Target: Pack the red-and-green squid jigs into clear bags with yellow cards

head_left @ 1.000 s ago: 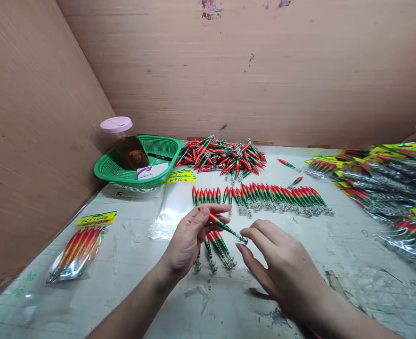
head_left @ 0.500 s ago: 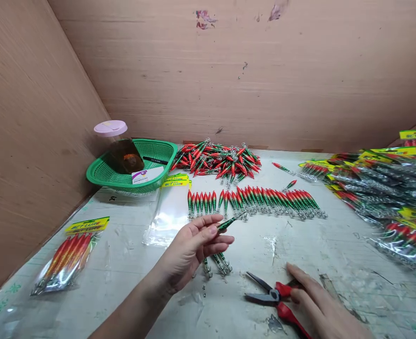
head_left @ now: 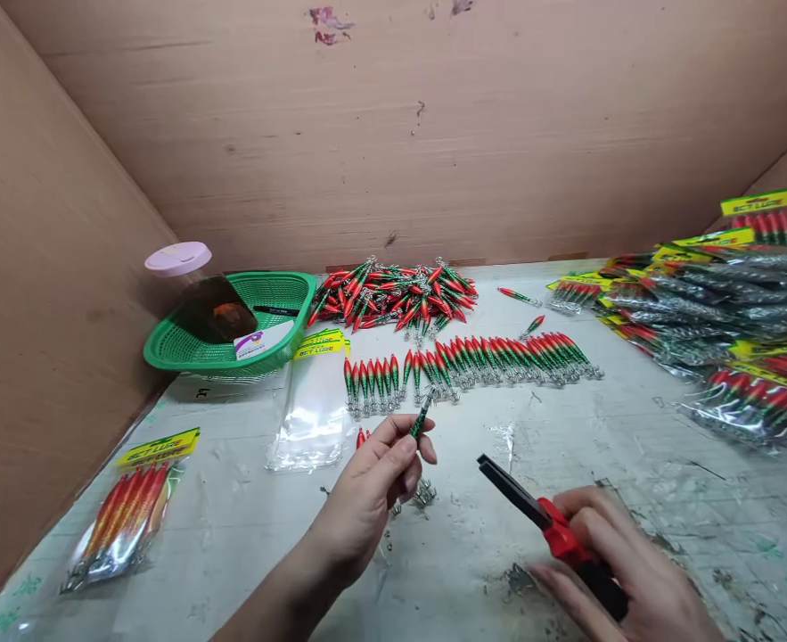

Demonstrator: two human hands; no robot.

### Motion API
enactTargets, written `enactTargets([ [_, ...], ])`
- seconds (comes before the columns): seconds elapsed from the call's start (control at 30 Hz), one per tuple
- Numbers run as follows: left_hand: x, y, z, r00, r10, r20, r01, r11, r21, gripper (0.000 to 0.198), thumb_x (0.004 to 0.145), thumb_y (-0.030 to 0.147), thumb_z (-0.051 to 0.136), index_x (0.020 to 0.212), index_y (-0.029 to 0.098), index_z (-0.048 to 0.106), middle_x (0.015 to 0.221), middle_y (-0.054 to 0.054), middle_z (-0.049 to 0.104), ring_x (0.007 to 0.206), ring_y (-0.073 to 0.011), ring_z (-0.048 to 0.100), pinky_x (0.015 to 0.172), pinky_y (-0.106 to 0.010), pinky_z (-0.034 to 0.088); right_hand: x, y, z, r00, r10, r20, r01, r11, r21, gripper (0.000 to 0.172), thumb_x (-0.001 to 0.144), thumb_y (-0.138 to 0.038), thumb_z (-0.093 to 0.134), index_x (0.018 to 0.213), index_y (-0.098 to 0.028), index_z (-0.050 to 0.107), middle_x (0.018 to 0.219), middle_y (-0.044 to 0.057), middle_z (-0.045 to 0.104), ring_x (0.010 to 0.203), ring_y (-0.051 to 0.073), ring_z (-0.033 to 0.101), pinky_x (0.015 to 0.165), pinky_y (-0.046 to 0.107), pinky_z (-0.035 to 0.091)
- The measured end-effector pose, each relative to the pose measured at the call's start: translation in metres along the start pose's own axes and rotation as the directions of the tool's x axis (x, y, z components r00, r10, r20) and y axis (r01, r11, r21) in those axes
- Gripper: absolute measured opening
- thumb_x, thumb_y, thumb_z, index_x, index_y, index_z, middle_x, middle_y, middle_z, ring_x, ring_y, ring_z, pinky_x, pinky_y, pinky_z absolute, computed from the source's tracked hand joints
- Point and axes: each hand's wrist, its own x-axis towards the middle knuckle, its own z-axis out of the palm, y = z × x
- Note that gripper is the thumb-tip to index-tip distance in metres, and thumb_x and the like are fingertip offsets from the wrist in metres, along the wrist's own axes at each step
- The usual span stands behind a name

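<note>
Between thumb and fingers, my left hand [head_left: 373, 481] pinches a green fishing lure [head_left: 422, 417], its hook end pointing up and away from me. The rest of that lure is hidden in the hand. My right hand [head_left: 627, 553] grips red-handled pliers [head_left: 560, 530] above the table, their dark jaws angled up to the left. Several more lures [head_left: 426, 492] lie partly hidden under and behind my left hand. Just beyond stands a row of red and green lures [head_left: 500, 364], side by side with hooks toward me.
A heap of lures [head_left: 393, 299] lies by the back wall. Left of it sits a green basket [head_left: 233, 352] with a lidded cup [head_left: 209, 299]. Flat clear bags [head_left: 309, 415] lie in front. Packed lures [head_left: 122, 508] rest at left; a pile of filled packs [head_left: 714, 276] stands at right.
My right hand has taken hold of the pliers and lifted them off the table. In my left hand the lure has turned more upright. The view has shifted slightly.
</note>
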Motion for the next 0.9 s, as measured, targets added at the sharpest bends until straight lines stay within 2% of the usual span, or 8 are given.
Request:
enactTargets([
  [0.13,-0.003,-0.004,0.001,0.997,0.045,0.057,-0.054,0.986,0.156,0.032,0.088,0.035,0.055,0.117,0.02,0.057,0.079,0.001,0.052,0.054,-0.0046,0.039,0.055,-0.021,0.03,0.022,-0.021,-0.002,1.0,0.01,-0.027,-0.007,0.993,0.12,0.007,0.089,-0.02,0.049,0.083,-0.021,0.049,0.087,0.004,0.054,0.077,0.013,0.06,0.065,0.019,0.051],
  [0.27,-0.007,-0.007,0.0,0.993,0.096,0.066,-0.113,0.933,0.343,0.038,0.091,0.04,0.05,0.124,0.024,0.055,0.079,0.001,0.049,0.056,-0.0069,0.035,0.053,-0.022,0.03,0.031,-0.025,0.001,0.999,0.011,-0.052,-0.003,0.99,0.139,0.006,0.089,-0.019,0.049,0.084,-0.021,0.052,0.087,0.004,0.056,0.077,0.013,0.06,0.064,0.02,0.05],
  [0.37,-0.009,-0.006,0.0,0.974,0.216,0.062,-0.213,0.804,0.555,0.034,0.093,0.036,0.046,0.125,0.027,0.056,0.083,-0.001,0.052,0.069,-0.0115,0.045,0.064,-0.024,0.037,0.032,-0.024,0.002,0.999,0.016,-0.046,-0.009,0.988,0.152,0.007,0.089,-0.019,0.049,0.083,-0.021,0.053,0.085,0.004,0.056,0.074,0.014,0.06,0.063,0.022,0.05],
  [0.47,-0.01,-0.005,0.001,0.942,0.314,0.118,-0.304,0.653,0.694,0.032,0.095,0.03,0.043,0.125,0.028,0.056,0.091,-0.003,0.055,0.084,-0.0153,0.051,0.077,-0.027,0.039,0.033,-0.025,0.001,0.999,0.028,-0.028,-0.023,0.986,0.164,0.008,0.089,-0.018,0.048,0.083,-0.021,0.053,0.085,0.004,0.056,0.074,0.014,0.06,0.063,0.022,0.05],
  [0.6,-0.011,-0.004,0.001,0.915,0.364,0.175,-0.36,0.539,0.762,0.035,0.096,0.025,0.039,0.128,0.03,0.053,0.09,-0.002,0.054,0.082,-0.0149,0.051,0.075,-0.026,0.039,0.033,-0.027,-0.003,0.999,0.046,-0.011,-0.043,0.982,0.181,0.008,0.09,-0.019,0.048,0.086,-0.021,0.054,0.087,0.005,0.057,0.076,0.014,0.061,0.064,0.022,0.051],
  [0.73,-0.011,-0.004,0.001,0.907,0.377,0.188,-0.373,0.512,0.774,0.037,0.095,0.021,0.039,0.129,0.03,0.052,0.087,-0.002,0.053,0.078,-0.0152,0.051,0.072,-0.026,0.039,0.032,-0.027,-0.006,0.998,0.066,-0.005,-0.064,0.976,0.21,0.009,0.09,-0.021,0.048,0.084,-0.021,0.055,0.086,0.005,0.058,0.076,0.015,0.062,0.063,0.021,0.052],
  [0.9,-0.014,-0.004,0.002,0.917,0.359,0.173,-0.362,0.57,0.738,0.034,0.095,0.025,0.041,0.126,0.032,0.055,0.086,-0.002,0.054,0.081,-0.0153,0.051,0.075,-0.026,0.038,0.031,-0.026,-0.008,0.998,0.053,0.016,-0.055,0.98,0.193,0.011,0.09,-0.022,0.048,0.082,-0.021,0.056,0.084,0.004,0.058,0.072,0.014,0.061,0.062,0.02,0.052],
])
